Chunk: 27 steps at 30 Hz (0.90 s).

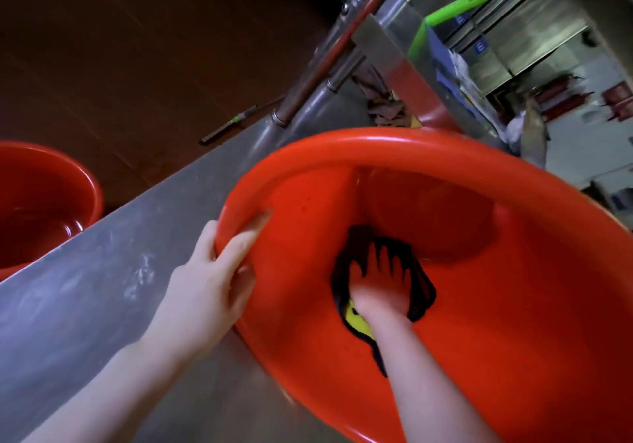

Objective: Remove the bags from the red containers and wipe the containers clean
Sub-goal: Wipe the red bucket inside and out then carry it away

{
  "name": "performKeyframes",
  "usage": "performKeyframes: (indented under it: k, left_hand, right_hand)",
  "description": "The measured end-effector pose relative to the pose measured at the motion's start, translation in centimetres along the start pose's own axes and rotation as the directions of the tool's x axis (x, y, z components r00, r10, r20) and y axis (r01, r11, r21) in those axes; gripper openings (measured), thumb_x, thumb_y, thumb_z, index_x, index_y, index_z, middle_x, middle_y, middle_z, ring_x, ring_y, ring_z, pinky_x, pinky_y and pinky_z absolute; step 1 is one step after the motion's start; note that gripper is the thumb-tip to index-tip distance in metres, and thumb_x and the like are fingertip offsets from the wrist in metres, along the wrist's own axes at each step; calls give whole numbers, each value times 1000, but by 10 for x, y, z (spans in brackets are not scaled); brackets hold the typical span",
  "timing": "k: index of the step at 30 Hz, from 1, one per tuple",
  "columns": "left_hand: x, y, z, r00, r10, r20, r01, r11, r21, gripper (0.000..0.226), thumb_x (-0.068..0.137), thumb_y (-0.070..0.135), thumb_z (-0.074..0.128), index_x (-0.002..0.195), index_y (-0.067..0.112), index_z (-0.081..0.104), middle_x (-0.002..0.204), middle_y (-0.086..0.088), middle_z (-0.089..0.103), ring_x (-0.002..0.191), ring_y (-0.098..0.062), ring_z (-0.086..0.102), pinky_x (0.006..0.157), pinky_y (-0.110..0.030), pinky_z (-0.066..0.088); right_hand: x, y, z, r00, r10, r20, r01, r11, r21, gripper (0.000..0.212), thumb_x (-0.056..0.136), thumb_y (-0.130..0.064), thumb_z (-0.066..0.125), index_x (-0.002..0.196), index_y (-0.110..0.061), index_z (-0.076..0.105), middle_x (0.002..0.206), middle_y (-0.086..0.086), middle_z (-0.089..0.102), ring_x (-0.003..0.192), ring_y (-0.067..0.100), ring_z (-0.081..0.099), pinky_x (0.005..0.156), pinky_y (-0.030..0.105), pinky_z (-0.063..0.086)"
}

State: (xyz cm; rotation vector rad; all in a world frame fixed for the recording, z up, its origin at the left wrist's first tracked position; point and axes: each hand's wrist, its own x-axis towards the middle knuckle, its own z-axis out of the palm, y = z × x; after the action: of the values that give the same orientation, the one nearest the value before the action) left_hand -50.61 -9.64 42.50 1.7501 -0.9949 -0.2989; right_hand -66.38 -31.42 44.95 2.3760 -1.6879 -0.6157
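A large red container rests tilted on the steel counter, filling the right half of the view. My left hand grips its left rim, fingers hooked over the edge. Deep inside, my right hand presses a dark cloth with a yellow patch flat against the container's inner wall, fingers spread. No bag is visible inside this container. A second red container stands at the left edge, below the counter, with liquid pooled in its bottom.
The steel counter runs diagonally under my left arm. Steel pipes rise behind the container. A green handle and a blue crate sit at the upper right beside steel cabinets. The dark brown floor lies upper left.
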Motion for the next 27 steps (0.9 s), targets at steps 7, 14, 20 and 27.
performKeyframes:
  k: [7,14,20,27]
  left_hand:
    - [-6,-18,6,991,-131,-37,130,991,-35,89,82,4,68,146,48,25,156,1,29,122,-30,53,87,-38,49]
    - [-30,-21,14,965,-250,-78,235,958,-165,89,88,16,61,142,65,12,147,11,34,124,-29,51,90,-42,50]
    - [-29,-22,13,976,-204,-69,190,966,-177,86,88,19,59,141,67,10,147,27,24,134,13,27,105,-19,35]
    - [-25,-26,8,982,-179,62,188,957,-219,70,89,28,45,147,56,18,150,36,20,136,19,19,103,2,14]
  right_hand:
    - [-110,-87,10,975,-109,-193,154,959,237,69,93,-53,19,153,-21,26,159,1,26,146,22,26,119,46,18]
    - [-53,-85,-6,979,-83,-187,115,979,167,63,98,-50,25,155,-23,18,161,3,21,147,22,20,120,39,10]
    - [18,-97,-36,1000,-1,-9,4,944,330,60,103,-43,22,156,-18,7,163,5,8,149,25,11,120,44,7]
    - [-117,-104,0,949,-237,-207,286,924,253,74,90,-52,12,153,-16,25,160,4,21,145,24,27,119,45,22]
